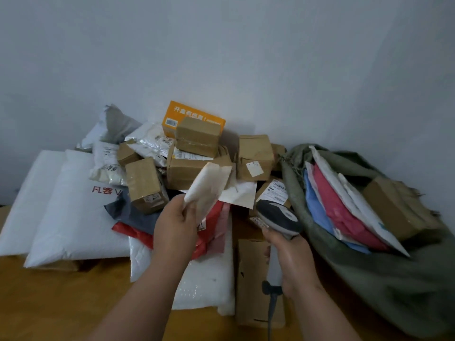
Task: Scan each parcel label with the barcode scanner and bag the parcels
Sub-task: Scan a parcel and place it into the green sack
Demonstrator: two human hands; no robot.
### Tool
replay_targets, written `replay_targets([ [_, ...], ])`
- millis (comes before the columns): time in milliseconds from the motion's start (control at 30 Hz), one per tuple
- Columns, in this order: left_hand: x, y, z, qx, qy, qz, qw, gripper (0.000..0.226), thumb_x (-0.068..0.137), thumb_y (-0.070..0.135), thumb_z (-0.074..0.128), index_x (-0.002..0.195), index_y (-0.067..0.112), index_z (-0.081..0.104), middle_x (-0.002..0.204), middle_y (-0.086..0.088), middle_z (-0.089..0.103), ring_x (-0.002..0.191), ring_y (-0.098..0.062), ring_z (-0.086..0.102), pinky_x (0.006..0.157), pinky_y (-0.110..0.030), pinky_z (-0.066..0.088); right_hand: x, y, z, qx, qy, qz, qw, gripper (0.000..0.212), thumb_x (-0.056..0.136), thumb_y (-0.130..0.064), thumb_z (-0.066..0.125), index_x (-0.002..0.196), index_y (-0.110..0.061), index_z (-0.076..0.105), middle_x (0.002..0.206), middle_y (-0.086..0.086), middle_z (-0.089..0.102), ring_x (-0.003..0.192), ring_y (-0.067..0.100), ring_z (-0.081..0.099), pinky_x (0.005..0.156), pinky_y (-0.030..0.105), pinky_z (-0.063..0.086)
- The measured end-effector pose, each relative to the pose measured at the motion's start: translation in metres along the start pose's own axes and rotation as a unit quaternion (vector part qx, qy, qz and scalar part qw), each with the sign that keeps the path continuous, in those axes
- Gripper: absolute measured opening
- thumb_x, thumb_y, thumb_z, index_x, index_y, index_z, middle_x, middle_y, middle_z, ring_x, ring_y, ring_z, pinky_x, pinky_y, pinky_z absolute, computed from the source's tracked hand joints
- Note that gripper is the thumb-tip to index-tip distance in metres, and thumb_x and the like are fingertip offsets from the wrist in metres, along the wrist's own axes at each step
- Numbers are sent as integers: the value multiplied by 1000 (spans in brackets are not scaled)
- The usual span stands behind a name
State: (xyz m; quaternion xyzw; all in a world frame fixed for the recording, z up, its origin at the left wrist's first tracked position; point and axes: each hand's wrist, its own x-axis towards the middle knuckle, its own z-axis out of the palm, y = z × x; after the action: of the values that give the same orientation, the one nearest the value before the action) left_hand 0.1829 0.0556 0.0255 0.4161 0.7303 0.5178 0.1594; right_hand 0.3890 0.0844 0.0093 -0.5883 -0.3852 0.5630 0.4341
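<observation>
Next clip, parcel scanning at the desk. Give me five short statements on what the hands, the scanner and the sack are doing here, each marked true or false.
1. The left hand holds a white padded envelope lifted above the pile. True.
2. The right hand is empty. False: it grips the barcode scanner by its handle.
3. The green sack on the right already holds parcels. True.
4. The orange box lies inside the sack. False: it sits at the back of the pile, by the wall.
5. The scanner has a cable at its handle's base. True.
</observation>
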Motion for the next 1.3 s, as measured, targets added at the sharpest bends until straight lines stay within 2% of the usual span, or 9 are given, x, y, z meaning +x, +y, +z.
replay_targets([
  [100,-2,19,-1,-186,36,-147,971,14,101,34,52,91,40,59,95,8,64,87,-18,62,63,-34,53,-7,-5,-12,2,1,-9,1000,20,81,-29,81,95,-22,69,70,2,68,71,23,64,67,37,51],
  [300,-15,26,1,-429,22,-307,849,25,102,20,53,127,22,53,117,-7,64,97,-32,63,52,-46,55,-22,-14,-30,3,-37,-8,999,25,79,-29,82,98,-16,71,65,3,68,71,26,64,71,42,50],
  [400,-21,28,5,-477,9,-331,814,21,103,13,48,120,24,56,124,-8,65,106,-31,63,75,-54,55,-28,-21,-34,0,-61,-13,998,25,80,-28,82,98,-16,71,63,3,67,68,25,63,67,39,50],
  [500,-21,27,6,-479,-20,-348,806,23,103,13,48,118,28,57,126,-6,66,115,-32,60,96,-65,43,-34,-29,-33,-12,-83,-28,996,25,81,-26,80,101,-15,70,65,4,67,68,23,63,65,38,50],
  [733,-19,25,4,-517,-59,-339,783,26,102,5,46,111,26,59,113,-3,70,101,-26,66,57,-42,57,-45,-41,-20,17,-101,-28,994,16,82,-18,78,96,-12,72,68,5,66,60,17,63,56,33,51],
  [933,-22,12,-2,-524,-98,-333,778,33,100,2,48,121,25,59,125,-7,68,114,-30,64,95,-50,49,-56,-52,-10,156,-123,65,978,15,78,-14,76,89,-8,69,74,7,64,55,16,59,48,29,49],
  [1033,-25,7,-4,-526,-107,-332,776,36,100,1,48,126,23,58,124,-8,69,115,-32,64,94,-49,52,-61,-58,-4,212,-145,100,961,32,61,-18,78,88,-6,68,73,6,63,53,15,58,46,28,49],
  [1167,-27,3,-9,-532,-113,-330,772,36,100,1,47,128,22,58,121,-8,71,110,-30,68,70,-38,61,-67,-59,3,236,-165,121,950,32,56,-19,79,83,-7,68,72,6,62,52,14,57,46,27,49],
  [1300,-30,0,-13,-535,-113,-324,772,34,101,2,47,126,22,59,120,-8,72,110,-31,68,78,-39,61,-72,-57,10,248,-174,136,943,24,54,-17,80,74,-7,72,71,7,62,51,14,56,46,26,49],
])
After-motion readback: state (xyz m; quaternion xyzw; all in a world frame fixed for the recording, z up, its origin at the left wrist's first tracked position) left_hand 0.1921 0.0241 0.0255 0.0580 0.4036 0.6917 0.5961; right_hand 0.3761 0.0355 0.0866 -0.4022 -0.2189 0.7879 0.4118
